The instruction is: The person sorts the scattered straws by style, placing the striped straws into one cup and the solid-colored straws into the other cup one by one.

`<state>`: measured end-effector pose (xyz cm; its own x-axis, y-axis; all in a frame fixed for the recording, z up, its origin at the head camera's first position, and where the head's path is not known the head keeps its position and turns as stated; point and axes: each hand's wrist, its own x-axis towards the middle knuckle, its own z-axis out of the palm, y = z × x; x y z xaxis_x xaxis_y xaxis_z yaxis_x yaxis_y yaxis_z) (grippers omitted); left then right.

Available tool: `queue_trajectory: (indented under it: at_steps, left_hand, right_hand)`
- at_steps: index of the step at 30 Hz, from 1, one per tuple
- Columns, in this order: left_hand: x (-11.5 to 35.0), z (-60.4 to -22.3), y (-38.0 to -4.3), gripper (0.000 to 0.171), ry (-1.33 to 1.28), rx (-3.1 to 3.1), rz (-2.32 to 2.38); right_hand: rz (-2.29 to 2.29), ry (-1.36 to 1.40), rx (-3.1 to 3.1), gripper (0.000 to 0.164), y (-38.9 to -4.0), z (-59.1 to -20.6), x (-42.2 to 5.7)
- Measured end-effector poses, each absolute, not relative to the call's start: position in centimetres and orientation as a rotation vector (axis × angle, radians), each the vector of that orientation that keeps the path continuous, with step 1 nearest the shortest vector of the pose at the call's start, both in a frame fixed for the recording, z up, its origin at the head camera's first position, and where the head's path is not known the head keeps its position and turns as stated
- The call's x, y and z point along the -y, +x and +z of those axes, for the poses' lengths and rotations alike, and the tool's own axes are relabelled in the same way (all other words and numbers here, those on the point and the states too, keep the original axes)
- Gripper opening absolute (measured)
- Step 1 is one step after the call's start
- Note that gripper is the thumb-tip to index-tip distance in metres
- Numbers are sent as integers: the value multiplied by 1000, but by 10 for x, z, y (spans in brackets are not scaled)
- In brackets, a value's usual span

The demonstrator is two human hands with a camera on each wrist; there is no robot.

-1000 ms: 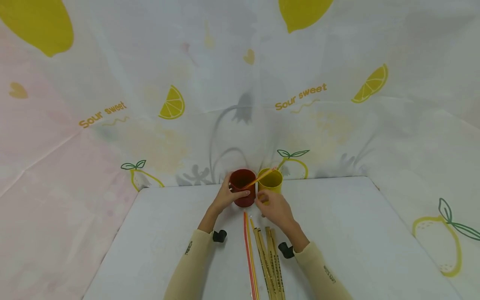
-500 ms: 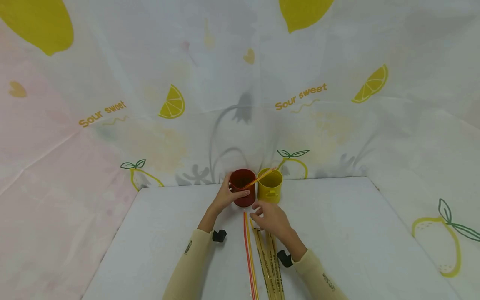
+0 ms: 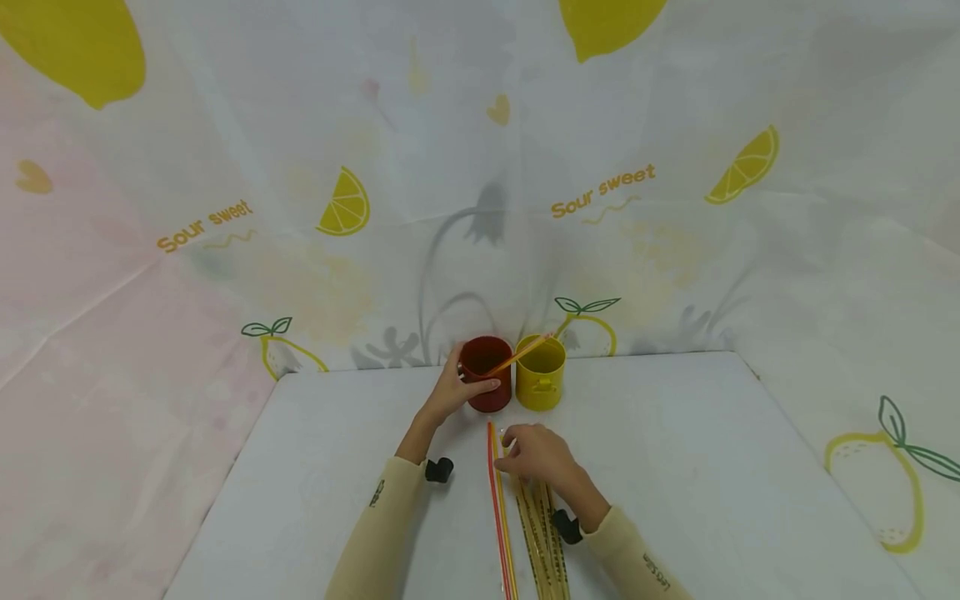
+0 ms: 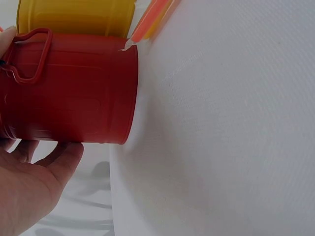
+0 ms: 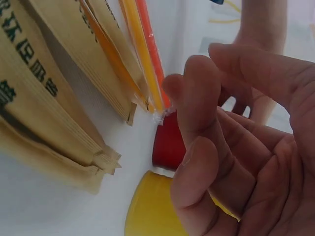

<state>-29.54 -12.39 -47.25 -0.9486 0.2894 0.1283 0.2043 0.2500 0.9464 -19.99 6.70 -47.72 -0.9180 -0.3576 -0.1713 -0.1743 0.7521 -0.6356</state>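
Observation:
My left hand [image 3: 450, 393] grips an upright red metal cup [image 3: 487, 396] at the table's back; its wire handle shows in the left wrist view. A wrapped orange-yellow straw [image 3: 519, 355] leans in the cup, its upper end slanting over the yellow cup [image 3: 540, 395] beside it. My right hand [image 3: 543, 457] hovers above the near straws, fingers loosely bent and holding nothing. Under and beside it lie red-orange and yellow straws [image 3: 500, 517] in clear wrap. Several straws in brown paper sleeves [image 5: 74, 108] lie to their right, partly hidden by the hand in the head view.
A white table [image 3: 300, 500] carries everything. Behind it hangs a lemon-printed cloth [image 3: 405, 283], close behind both cups. The straws stretch toward the table's near side, between my two forearms.
My right hand has come away from the front of the yellow cup, back and down to the ends of the straws. My left hand and the red cup have stayed in place.

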Motion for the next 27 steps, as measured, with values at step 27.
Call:
queue_trajectory:
  at_steps: [27]
  left_hand:
    - [124,-471,-294,82,487,-2427,1816]
  right_hand:
    - [-723,-368,-2689,31,-179,-491,-46]
